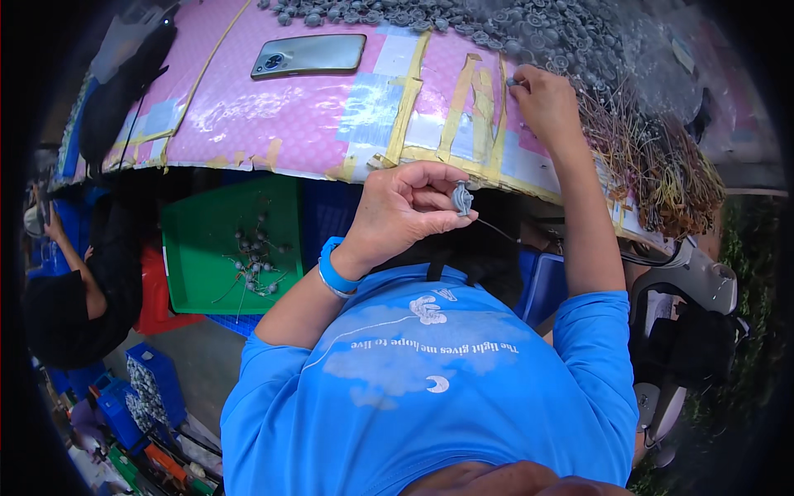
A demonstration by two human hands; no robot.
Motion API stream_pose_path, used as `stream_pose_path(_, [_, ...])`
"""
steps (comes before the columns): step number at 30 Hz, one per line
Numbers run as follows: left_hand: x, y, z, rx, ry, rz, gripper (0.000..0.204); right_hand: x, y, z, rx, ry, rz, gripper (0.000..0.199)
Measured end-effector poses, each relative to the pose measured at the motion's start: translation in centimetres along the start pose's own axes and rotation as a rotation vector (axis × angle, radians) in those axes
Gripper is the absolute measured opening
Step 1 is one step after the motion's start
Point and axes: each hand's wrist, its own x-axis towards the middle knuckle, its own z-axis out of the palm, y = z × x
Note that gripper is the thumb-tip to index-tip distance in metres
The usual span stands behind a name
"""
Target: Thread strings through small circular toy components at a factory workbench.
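Near the table's front edge, my left hand [404, 202] pinches a grey-blue artificial rose head [461, 198] between thumb and fingers. A thin wire [500, 231] runs from close by it toward the lower right. Over the tabletop, my right hand [546, 103] is closed with a small grey piece [513, 81] at its fingertips; its exact shape is too small to tell. Beyond this hand lies a large heap of grey flower heads [538, 33]. A bundle of thin wire stems [662, 165] spreads to its right, with yellowish and reddish ends hanging toward the table edge.
A phone [310, 56] lies on the pink, taped table covering [223, 107]. Below the table at left stands a green bin [186, 223] holding several wired grey flowers [256, 260]. A person in dark clothes [74, 306] is at far left. A scooter [695, 281] stands at right.
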Motion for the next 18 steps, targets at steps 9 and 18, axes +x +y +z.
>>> stream_pose_path(9, [-0.7, -0.4, 0.2, 0.141, 0.143, 0.264, 0.037, -2.9, -3.6, -1.4, 0.159, 0.106, -0.051, 0.019])
stream_pose_path(18, [-0.4, 0.0, 0.4, 0.262, 0.177, 0.336, 0.036, -13.7, -9.9, -4.1, 1.203, -0.046, 0.177, 0.021])
